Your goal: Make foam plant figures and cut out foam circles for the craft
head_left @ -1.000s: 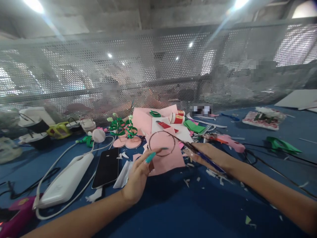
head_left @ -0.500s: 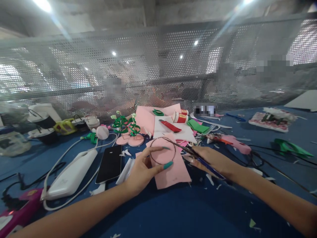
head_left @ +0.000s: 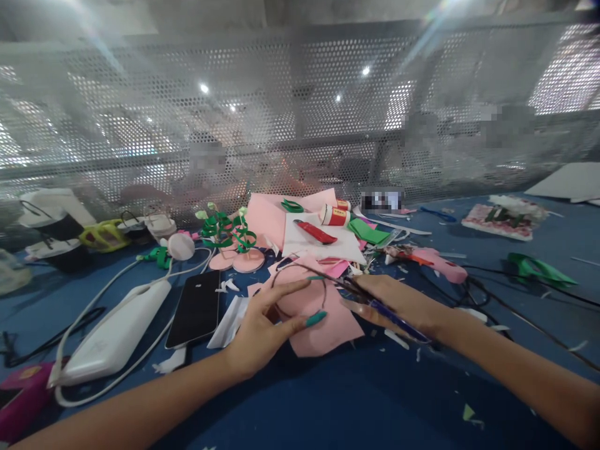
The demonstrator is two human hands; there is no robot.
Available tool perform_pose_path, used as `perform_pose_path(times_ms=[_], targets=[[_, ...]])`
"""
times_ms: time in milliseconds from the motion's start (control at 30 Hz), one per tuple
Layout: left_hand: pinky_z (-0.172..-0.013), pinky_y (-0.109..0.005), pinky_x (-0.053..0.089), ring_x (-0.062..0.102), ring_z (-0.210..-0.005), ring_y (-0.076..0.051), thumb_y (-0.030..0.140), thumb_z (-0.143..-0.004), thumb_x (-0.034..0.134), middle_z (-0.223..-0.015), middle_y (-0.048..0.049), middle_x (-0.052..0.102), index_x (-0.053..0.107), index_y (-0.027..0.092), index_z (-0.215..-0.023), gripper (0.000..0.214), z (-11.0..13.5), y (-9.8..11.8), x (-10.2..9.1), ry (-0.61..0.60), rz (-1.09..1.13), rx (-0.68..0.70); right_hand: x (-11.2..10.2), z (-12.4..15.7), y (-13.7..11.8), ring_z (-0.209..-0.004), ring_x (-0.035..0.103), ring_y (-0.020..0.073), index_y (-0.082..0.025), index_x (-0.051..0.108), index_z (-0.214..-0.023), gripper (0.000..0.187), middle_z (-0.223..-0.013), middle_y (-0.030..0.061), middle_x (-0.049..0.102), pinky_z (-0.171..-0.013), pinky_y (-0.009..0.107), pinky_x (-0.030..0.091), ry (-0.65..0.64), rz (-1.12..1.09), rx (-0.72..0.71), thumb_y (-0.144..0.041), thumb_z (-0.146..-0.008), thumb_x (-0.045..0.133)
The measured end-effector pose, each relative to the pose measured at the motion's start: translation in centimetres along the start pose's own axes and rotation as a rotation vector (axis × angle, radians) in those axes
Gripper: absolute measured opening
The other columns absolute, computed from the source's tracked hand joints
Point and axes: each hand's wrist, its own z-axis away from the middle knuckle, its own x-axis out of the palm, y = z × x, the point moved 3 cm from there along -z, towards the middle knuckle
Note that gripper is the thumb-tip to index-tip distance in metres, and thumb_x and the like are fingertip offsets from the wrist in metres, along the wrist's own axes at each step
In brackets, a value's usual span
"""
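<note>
My left hand curls around a thin dark hoop, index finger and thumb at its right side, teal nails showing. Beneath the hoop lies a sheet of pink paper. In my right hand is a slim tool with a blue handle that slants back toward the wrist. A long dark thin piece runs from these fingers to the hoop's top; whether it belongs to the tool or the hoop, I cannot tell. Some right fingertips are hidden.
Behind the hands are a red cutter, red-and-white rolls and green paper. To the left are two green wire plants, a black phone and a white power bank. A pink glue gun lies right.
The view has shifted slightly, so most things sit a little further left and higher. The pink paper has turned slightly under the hoop. Both hands keep their holds.
</note>
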Motion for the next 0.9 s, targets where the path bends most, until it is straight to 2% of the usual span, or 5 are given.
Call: perform_pose_path(times_ms=[233,367,667,800,900], targets=[[-0.092,-0.036,0.052,0.059,-0.111,-0.023,0.029,-0.069,0.076,-0.125,-0.0046,0.062,0.061,0.024,-0.118,0.052,-0.6,-0.7,0.3,-0.062,0.129,-0.092,-0.7,0.2,-0.1,-0.061,0.051,0.0183,-0.021,0.046,-0.075,0.034,-0.072,0.0046,0.057,-0.054,0.029,0.033,0.171,0.296,0.199,-0.054,-0.085,0.046],[-0.096,-0.036,0.051,0.057,-0.114,-0.023,0.027,-0.070,0.075,-0.129,-0.0060,0.060,0.056,0.023,-0.124,0.058,-0.8,-1.1,0.3,-0.079,0.205,-0.128,-0.5,0.1,0.2,-0.060,0.051,0.0187,-0.021,0.046,-0.073,0.037,-0.071,0.0050,0.057,-0.054,0.029,0.033,0.193,0.278,0.241,-0.056,-0.082,0.049],[-0.090,-0.032,0.050,0.059,-0.109,-0.021,0.025,-0.067,0.077,-0.127,-0.0055,0.060,0.059,0.022,-0.117,0.053,-0.9,-0.9,0.7,-0.168,0.292,-0.168,-0.5,0.0,1.1,-0.052,0.049,0.0132,-0.021,0.050,-0.066,0.045,-0.060,-0.0002,0.054,-0.047,0.025,0.037,0.253,-0.682,0.273,-0.061,-0.086,0.044],[-0.068,-0.025,0.051,0.063,-0.088,-0.018,0.026,-0.060,0.081,-0.107,-0.0053,0.066,0.065,0.018,-0.096,0.041,-0.8,-0.8,0.9,-0.219,0.209,-0.203,-0.5,0.1,-1.2,-0.061,0.061,0.0198,-0.023,0.042,-0.059,0.051,-0.072,0.0072,0.065,-0.054,0.032,0.049,0.036,-1.270,0.221,-0.067,-0.084,0.036],[-0.064,-0.025,0.050,0.062,-0.079,-0.016,0.029,-0.056,0.083,-0.099,-0.0055,0.066,0.064,0.016,-0.090,0.041,-0.8,-0.9,1.0,-0.216,0.206,-0.174,-0.2,0.1,-2.4,-0.082,0.067,0.0263,-0.022,0.049,-0.061,0.054,-0.084,0.0134,0.069,-0.078,0.043,0.052,-0.092,-1.387,0.195,-0.068,-0.084,0.033]])
